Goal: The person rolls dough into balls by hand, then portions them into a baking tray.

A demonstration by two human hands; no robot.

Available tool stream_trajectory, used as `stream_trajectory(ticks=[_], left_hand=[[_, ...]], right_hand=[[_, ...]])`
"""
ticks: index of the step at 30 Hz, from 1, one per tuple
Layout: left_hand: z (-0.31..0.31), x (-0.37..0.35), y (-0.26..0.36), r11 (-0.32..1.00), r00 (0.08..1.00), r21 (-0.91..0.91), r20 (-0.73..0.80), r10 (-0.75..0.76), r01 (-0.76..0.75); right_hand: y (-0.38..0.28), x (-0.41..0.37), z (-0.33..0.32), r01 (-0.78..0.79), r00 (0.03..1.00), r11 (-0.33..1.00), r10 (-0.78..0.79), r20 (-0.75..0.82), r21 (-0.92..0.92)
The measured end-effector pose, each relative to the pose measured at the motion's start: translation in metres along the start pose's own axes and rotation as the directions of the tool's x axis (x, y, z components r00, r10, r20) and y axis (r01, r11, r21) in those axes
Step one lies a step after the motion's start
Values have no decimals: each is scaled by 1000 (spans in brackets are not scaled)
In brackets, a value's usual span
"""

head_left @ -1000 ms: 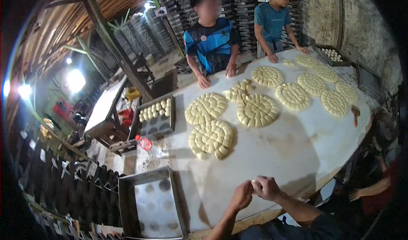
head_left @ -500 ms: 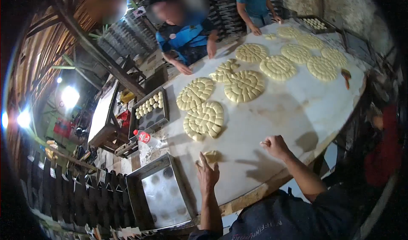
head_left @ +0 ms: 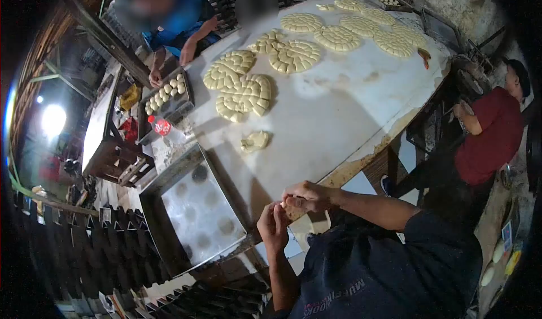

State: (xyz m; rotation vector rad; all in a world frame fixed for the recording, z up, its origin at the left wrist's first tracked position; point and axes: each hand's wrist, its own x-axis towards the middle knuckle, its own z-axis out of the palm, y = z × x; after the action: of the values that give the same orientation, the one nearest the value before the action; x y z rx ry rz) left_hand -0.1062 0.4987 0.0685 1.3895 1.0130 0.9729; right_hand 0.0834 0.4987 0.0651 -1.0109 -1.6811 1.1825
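Note:
Close together at the table's front edge are both of my hands. My left hand (head_left: 273,226) is closed with its fingertips raised against those of my right hand (head_left: 307,196). The fingers of my right hand are curled in a pinch. A small pale bit shows between the fingertips, too small to make out. Beyond the hands, a small lump of cut dough (head_left: 255,141) lies alone on the pale tabletop (head_left: 305,155). Farther back sit scored dough rounds, such as one round (head_left: 244,97) and another (head_left: 294,56).
An empty metal tray (head_left: 197,206) with dark round marks lies at my left. Behind it are a red-capped bottle (head_left: 161,126) and a tray of dough balls (head_left: 189,101). A co-worker in blue (head_left: 178,8) reaches to that tray. At right stands a person in red (head_left: 494,129); a brush (head_left: 424,58) lies nearby.
My left hand has left the small dough lump and come back to meet my right hand at the table edge. The co-worker in blue has moved to the ball tray. The view has shifted.

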Motion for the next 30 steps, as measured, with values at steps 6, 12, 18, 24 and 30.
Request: stream_trajectory(ticks=[6,12,18,24,30], left_hand=[[24,12,8,981,974,-71,-153,166,-179],[42,67,13,807,925,452,182,334,-380],[65,120,18,999,936,24,348,-54,49],[59,111,-96,730,967,666,-51,249,-153],[-2,126,-129,510,939,809,138,316,-291]], right_hand=[[-8,6,21,25,976,995,-44,-215,-92],[-5,16,-40,5,935,889,-166,-313,-457],[69,33,-137,-291,932,766,92,-351,-574],[142,-29,-173,-131,962,790,-45,-270,-599],[172,-24,-239,82,987,555,-162,-12,-828]])
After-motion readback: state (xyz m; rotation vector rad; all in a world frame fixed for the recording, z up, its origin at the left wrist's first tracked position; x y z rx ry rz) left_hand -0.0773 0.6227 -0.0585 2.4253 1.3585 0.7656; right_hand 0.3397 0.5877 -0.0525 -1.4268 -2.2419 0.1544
